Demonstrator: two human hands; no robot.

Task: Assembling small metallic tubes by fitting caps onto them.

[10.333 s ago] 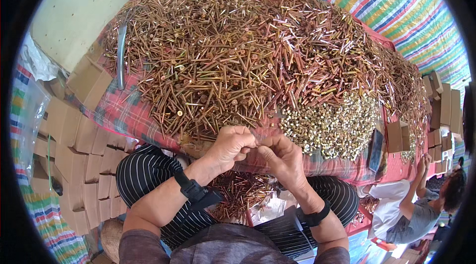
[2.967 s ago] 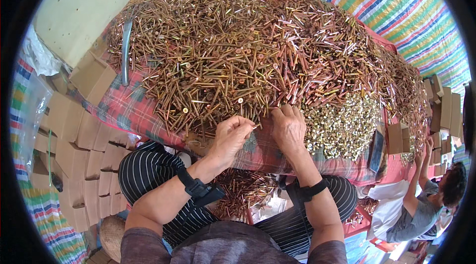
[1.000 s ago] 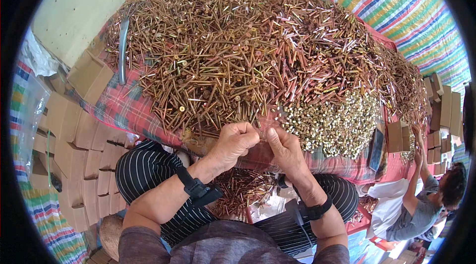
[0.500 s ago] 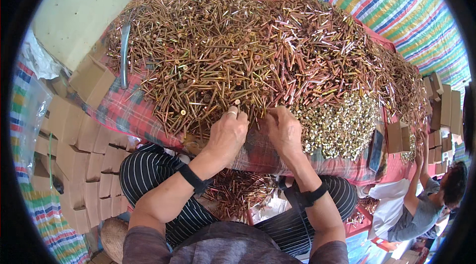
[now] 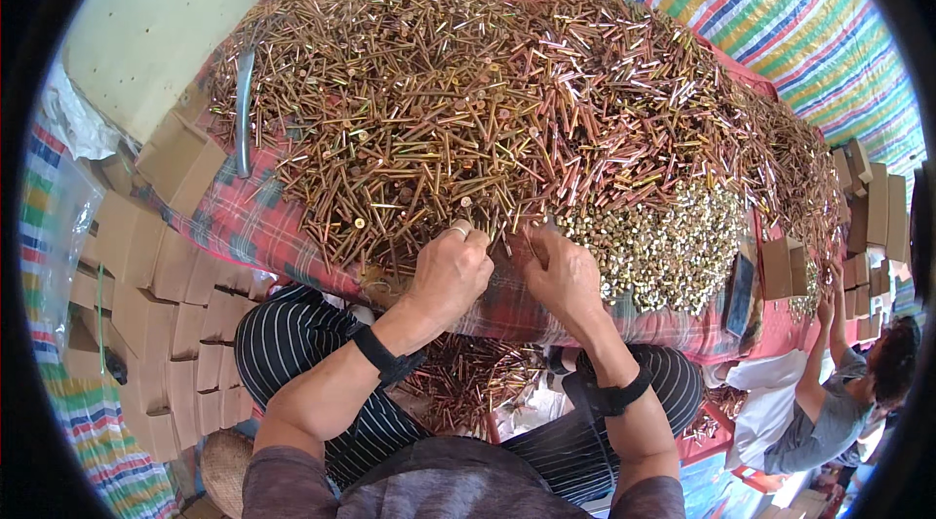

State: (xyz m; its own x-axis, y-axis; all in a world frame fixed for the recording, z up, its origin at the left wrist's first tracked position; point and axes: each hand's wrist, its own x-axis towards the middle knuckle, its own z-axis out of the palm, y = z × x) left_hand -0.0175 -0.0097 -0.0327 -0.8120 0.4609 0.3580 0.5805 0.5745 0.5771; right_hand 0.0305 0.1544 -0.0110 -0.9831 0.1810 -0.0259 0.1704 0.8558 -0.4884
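Note:
In front of me lies a wide heap of brassy bolts [image 5: 390,129], many with flat round heads, mixed at the right with reddish metal rods [image 5: 624,119]. My left hand [image 5: 450,270], a ring on one finger, is closed in a pinch at the heap's near edge. What its fingertips hold is hidden. Just to its right, my right hand [image 5: 565,277] is also closed, thumb and fingers together beside thin reddish pieces; I cannot make out what it grips. A pile of small shiny nuts [image 5: 663,246] lies to the right of that hand.
Red plaid cloth [image 5: 263,212] covers the work surface. A curved metal bar [image 5: 245,115] lies at the left. Cardboard boxes [image 5: 146,324] are stacked at the left, and an open box [image 5: 783,268] stands at the right. Another person [image 5: 829,412] works at the far right. More rods [image 5: 468,383] lie below, between my knees.
My right hand has shifted slightly down and to the right, its fingers curled more. My left hand has dropped very slightly and stays closed.

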